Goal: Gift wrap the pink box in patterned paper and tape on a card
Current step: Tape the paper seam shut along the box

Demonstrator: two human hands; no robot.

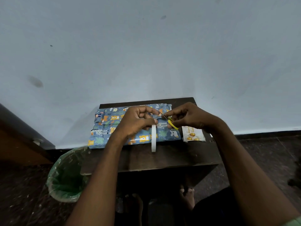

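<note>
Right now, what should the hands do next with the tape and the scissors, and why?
Probably snip the tape. The left hand holds the white tape roll with a strip pulled out, and the right hand holds the yellow scissors at that strip, above the wrapped box. The cut piece could then fix the paper, or the card lying beside it.

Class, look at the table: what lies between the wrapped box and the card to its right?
Nothing: in the head view, only a narrow strip of bare dark table separates the wrapped box from the card.
</note>
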